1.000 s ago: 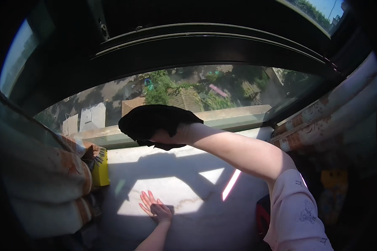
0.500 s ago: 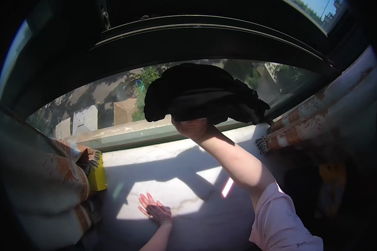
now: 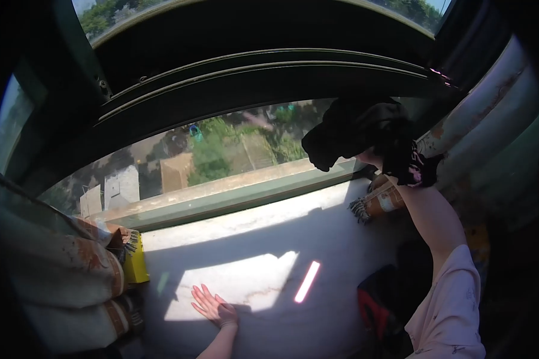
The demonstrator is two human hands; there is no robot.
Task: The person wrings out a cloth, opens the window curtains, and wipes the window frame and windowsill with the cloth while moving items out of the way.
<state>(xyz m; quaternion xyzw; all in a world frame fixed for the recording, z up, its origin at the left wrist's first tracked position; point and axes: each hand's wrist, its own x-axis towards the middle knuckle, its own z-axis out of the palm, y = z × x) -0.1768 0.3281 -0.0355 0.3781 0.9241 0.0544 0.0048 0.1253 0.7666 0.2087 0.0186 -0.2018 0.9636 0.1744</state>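
A dark, crumpled cloth [image 3: 356,128] is pressed near the right end of the lower window pane [image 3: 221,146]. My right hand [image 3: 374,158] is closed round it, with the fingers mostly hidden under the fabric. Pinkish marks show on the cloth's hanging part. Low in the view, my left hand [image 3: 214,306] lies flat on the white marble sill [image 3: 239,230], fingers spread, in a sunlit patch, holding nothing.
Patterned curtains hang at the left [image 3: 72,269] and right [image 3: 473,137]. A yellow box [image 3: 136,258] stands by the left curtain. A black and red item [image 3: 374,305] lies at the lower right. Dark window rails [image 3: 263,63] cross above.
My right hand has moved the cloth from the middle of the pane to the right, and the cloth has bunched up. My left hand stays flat on the sill. The view has shifted a little.
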